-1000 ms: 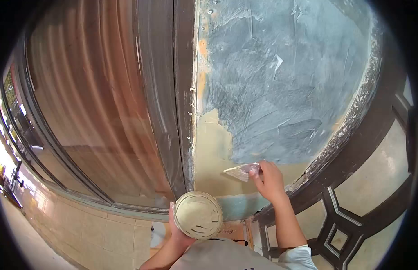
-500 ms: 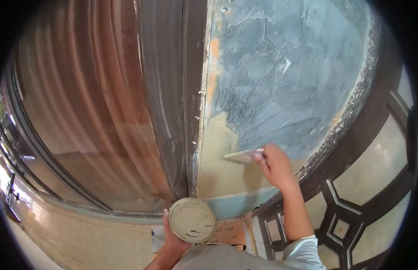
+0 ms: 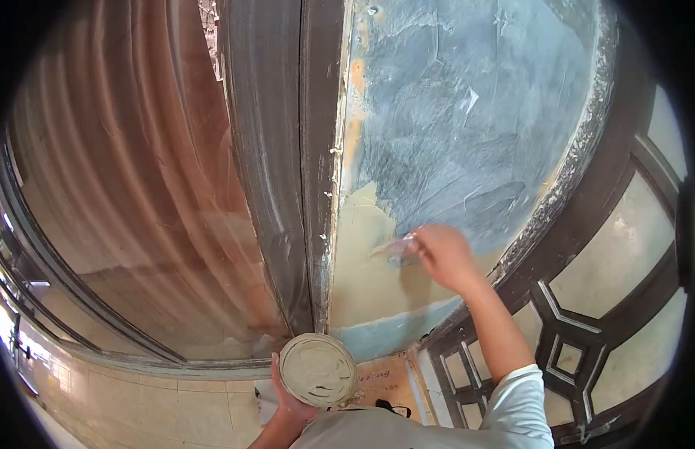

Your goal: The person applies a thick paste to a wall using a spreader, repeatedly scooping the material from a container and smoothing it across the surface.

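Beige putty (image 3: pixel 362 288): one coat, lower part of one grey-blue panel (image 3: pixel 475 135). Putty knife (image 3: pixel 394 245), quantity one, motion-blurred, at putty's upper zone; blade contact I cannot confirm remotely. Right hand (image 3: pixel 446 258): fingers closed around knife handle. Left hand (image 3: pixel 290 402): grasping one round lid or tin (image 3: pixel 317 369) by its side, putty on top, below panel. Outward, I count one dark upright frame (image 3: pixel 273 150) left of panel, one reddish-brown curtain (image 3: pixel 130 165) farther left.
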A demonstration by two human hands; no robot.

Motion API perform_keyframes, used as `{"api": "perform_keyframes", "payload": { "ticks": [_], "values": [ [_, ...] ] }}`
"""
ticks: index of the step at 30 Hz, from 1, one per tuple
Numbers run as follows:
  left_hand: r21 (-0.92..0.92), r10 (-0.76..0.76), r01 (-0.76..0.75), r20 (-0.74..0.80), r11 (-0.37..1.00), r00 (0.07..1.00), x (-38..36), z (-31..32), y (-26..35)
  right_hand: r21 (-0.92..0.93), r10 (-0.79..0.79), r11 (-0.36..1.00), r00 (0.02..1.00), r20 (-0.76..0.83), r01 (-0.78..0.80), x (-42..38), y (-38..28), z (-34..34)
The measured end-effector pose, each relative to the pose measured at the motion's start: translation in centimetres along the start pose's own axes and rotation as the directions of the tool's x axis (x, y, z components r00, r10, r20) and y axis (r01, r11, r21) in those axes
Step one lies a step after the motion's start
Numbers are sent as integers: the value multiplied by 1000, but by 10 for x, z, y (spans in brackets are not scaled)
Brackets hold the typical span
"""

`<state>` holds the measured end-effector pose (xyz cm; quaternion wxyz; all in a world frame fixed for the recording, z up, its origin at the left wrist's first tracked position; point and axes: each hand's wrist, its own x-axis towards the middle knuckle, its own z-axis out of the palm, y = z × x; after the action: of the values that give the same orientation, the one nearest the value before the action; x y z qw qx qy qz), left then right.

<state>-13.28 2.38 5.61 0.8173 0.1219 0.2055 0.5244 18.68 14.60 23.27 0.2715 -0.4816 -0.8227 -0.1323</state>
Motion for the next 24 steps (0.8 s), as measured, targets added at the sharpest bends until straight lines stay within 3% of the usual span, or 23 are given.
{"api": "perform_keyframes", "payload": {
  "ticks": [1,5,7,9,11,15,16,17,18,19,20,21,24],
  "values": [
    [-18,-5,6,32,1000,999,-1,-3,1,17,57,998,989,-137,-55,5,2,-8],
    [-12,14,-13,37,1000,999,-1,-12,3,167,135,981,962,-238,-97,6,-10,-17],
    [2,12,-12,20,1000,1000,-4,-2,5,35,-90,996,993,76,88,4,-19,6],
    [20,17,-18,7,1000,1000,-6,-1,8,-7,-145,989,984,99,147,9,-17,1],
    [-48,6,-5,21,999,1000,-4,-6,9,135,142,984,967,-211,-115,26,-18,-21],
    [-76,-1,4,43,997,999,-3,-10,10,172,108,984,938,-328,-53,28,-32,-13],
    [-65,9,-5,57,998,998,-3,-11,10,95,-67,992,988,-138,81,28,-36,1],
    [-54,19,-15,72,998,997,-3,-12,11,45,-229,973,971,68,226,28,-37,9],
    [-51,19,-15,73,999,997,-3,-13,12,14,-127,992,987,98,126,35,-38,3],
    [-63,15,-10,80,998,997,-4,-14,13,14,-127,992,987,95,126,45,-35,-9],
    [-77,13,-6,87,997,996,-4,-14,13,153,71,987,991,-110,-54,54,-31,-26],
    [-77,16,-9,87,997,996,-4,-13,14,322,290,926,917,-276,-196,59,-30,-36],
    [-24,72,-72,25,997,997,-6,-16,16,334,205,935,951,-230,-121,59,-37,-42]
  ]
}}
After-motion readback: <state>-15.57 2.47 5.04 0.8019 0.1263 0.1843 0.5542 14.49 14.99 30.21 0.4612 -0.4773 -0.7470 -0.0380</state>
